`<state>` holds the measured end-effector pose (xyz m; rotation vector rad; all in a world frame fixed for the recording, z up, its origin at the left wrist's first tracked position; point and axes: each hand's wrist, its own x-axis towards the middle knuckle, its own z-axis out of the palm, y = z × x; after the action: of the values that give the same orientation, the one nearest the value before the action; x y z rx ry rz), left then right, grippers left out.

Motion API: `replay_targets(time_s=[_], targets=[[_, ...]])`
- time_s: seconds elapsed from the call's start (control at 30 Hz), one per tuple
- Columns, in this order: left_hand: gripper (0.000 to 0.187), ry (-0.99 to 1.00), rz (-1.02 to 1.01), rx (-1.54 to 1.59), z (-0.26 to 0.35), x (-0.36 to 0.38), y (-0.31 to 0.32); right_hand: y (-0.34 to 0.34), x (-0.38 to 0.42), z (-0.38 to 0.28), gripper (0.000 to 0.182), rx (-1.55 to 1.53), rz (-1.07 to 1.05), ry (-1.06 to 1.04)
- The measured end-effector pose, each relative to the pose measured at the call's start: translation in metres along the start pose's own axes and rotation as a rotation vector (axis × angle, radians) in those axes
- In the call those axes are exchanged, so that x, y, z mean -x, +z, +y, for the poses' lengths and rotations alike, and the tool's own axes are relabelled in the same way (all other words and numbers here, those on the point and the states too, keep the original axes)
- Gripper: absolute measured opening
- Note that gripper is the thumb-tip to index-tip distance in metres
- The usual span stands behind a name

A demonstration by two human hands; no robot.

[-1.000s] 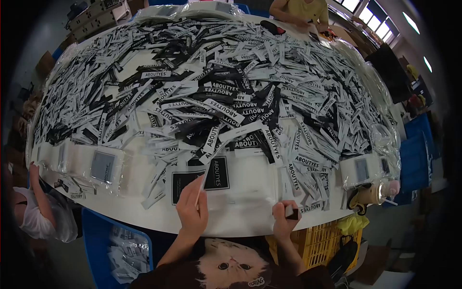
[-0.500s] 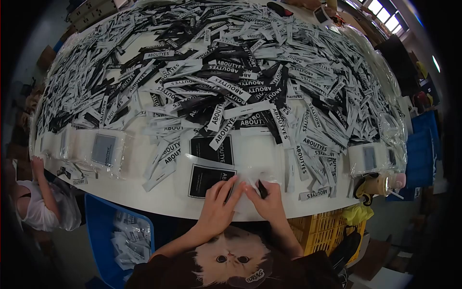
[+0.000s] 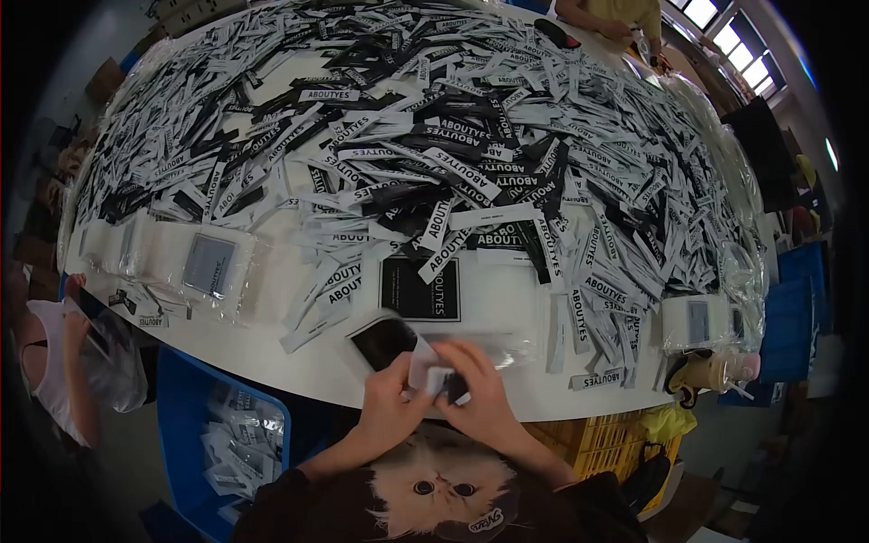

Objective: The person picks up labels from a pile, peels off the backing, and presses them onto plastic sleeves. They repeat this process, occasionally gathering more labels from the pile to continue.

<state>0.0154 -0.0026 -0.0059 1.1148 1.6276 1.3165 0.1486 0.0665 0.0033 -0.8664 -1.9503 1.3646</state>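
The white bench (image 3: 290, 369) is covered, beyond the grip of both hands, by a broad pile of slim packets (image 3: 453, 136), printed in black and white with "ABOUTYES". Below the bench edge, to the left of the grip, a blue bin (image 3: 174, 407) is seen, partly filled with clear packets (image 3: 237, 443); to the right, a yellow crate (image 3: 593, 442) is placed. A person in a white top (image 3: 56, 339) is seen far to the left, and a person in a yellow top (image 3: 615, 18) across the bench. Well apart from the grip, wrapped stacks are set at the left (image 3: 210, 262) and right (image 3: 697, 321); near the right one, a cup (image 3: 724, 366) is stood. Just beyond the grip, a black printed square (image 3: 419, 291) is laid flat on the bench. Nearer, a dark square sheet (image 3: 384, 338) with a pale edge is held tilted in the closed grip of the left hand (image 3: 389, 398). A small dark item (image 3: 458, 390) is clasped in the right hand (image 3: 478, 391), whose fingers are curled close beside the left. Between the two grips, a small pale piece (image 3: 436, 380) is seen; by blur, its exact contact with each is obscured.
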Motion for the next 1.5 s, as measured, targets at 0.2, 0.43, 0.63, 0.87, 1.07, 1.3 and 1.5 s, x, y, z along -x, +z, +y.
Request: replay_targets(time_s=[0.2,0.43,0.63,0.87,1.07,1.3,1.5], targets=[[0.019,0.259,-0.009,-0.427,0.000,-0.006,0.003,0.002,0.003,0.017,0.058,0.368,0.058,-0.365],[0.043,0.668,0.152,-0.468,0.017,-0.008,-0.018,-0.014,0.005,0.001,0.037,0.012,0.035,0.009],[0.083,0.651,-0.065,-0.514,0.019,-0.013,0.002,-0.021,0.007,0.004,0.012,-0.631,0.069,0.317],[0.095,0.499,-0.198,-0.575,0.006,-0.015,0.004,-0.047,0.007,-0.003,0.022,-1.116,0.361,0.001],[0.090,0.532,-0.199,-0.314,0.013,-0.013,0.011,-0.021,-0.001,0.002,0.015,-0.541,0.090,-0.019],[0.050,0.075,-0.225,-0.209,0.005,-0.019,-0.024,-0.017,0.012,0.009,0.030,-0.626,0.201,0.185],[0.012,0.074,-0.238,-0.161,0.011,-0.026,-0.028,-0.038,0.009,0.004,0.022,0.107,0.169,0.005]])
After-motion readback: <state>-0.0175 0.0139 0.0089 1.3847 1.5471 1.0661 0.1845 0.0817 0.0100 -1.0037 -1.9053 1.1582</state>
